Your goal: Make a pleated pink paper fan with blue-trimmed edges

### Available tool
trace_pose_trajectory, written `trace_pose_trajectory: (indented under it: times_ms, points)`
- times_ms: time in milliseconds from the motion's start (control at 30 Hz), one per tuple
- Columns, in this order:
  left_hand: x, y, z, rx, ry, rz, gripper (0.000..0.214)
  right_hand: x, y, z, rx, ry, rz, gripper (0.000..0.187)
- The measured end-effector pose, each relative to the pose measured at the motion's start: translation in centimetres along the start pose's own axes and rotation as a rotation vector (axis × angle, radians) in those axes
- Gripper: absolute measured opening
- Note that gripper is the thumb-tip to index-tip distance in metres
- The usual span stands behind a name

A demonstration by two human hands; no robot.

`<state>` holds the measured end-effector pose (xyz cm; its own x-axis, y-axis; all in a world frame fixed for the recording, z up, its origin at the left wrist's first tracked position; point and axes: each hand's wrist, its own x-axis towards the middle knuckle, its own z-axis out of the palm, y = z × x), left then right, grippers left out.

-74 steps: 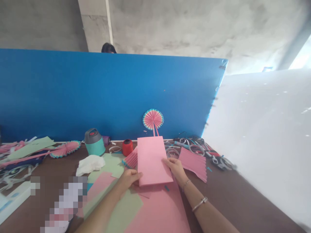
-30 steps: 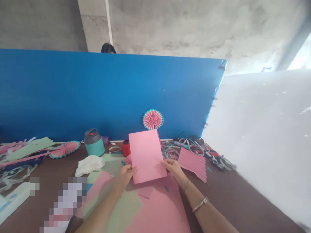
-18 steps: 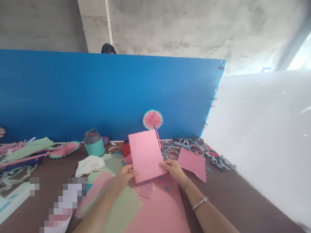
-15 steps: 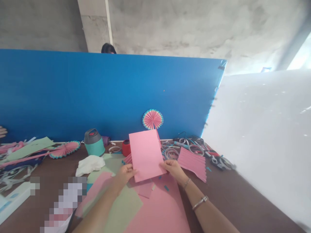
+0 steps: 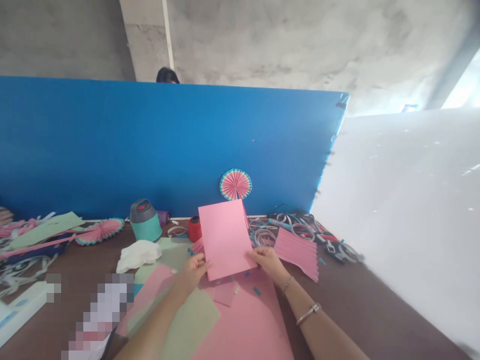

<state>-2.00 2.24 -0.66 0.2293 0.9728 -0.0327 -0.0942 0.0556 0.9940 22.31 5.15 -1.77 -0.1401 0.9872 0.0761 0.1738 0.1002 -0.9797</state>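
A flat rectangular sheet of pink paper (image 5: 225, 240) is held up, slightly tilted, above the work surface. My left hand (image 5: 195, 269) pinches its lower left edge, and my right hand (image 5: 267, 259) grips the lower right corner. Beneath it lie a larger pink sheet (image 5: 251, 325), green sheets (image 5: 191, 325) and small blue and pink scraps. Behind the held sheet, a round pleated paper fan (image 5: 236, 184) in pink with a blue-and-cream rim stands against the blue partition. To the right of my right hand lies a pleated pink paper (image 5: 298, 252).
A teal container with a grey lid (image 5: 145, 222), a white crumpled cloth (image 5: 138, 255) and a red object (image 5: 194, 229) stand on the brown table (image 5: 356, 305). Another fan (image 5: 100, 231) lies left. Tape rolls and cords (image 5: 300, 227) clutter the back right. The blue partition (image 5: 168, 140) runs behind.
The pink sheet and both my hands stay almost still. At the far left edge, another person's hand has moved slightly lower.
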Motion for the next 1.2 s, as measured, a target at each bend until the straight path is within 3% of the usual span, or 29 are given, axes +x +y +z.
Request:
trace_pose_trajectory:
  times_ms: [233,533,867,1067,1200]
  points:
    - [0.1,-1.2,-0.1,-0.005,-0.015,-0.088,0.068,0.2,-0.1,-0.1,0.011,0.043,-0.023,0.048]
    - [-0.1,-0.4,-0.3,-0.016,-0.099,-0.075,0.056,-0.1,-0.6,0.1,0.068,0.044,0.010,0.045]
    - [0.2,-1.0,-0.1,0.217,-0.067,-0.011,0.040,0.3,-0.2,0.5,0.131,0.092,0.008,0.048]
    - [-0.8,-0.1,-0.2,0.171,-0.176,-0.017,0.056,0.5,-0.2,-0.8,0.179,0.162,-0.010,0.045]
    - [-0.8,0.4,-0.7,0.096,-0.129,-0.032,0.065,0.4,-0.8,-1.5,0.183,0.158,-0.013,0.044]
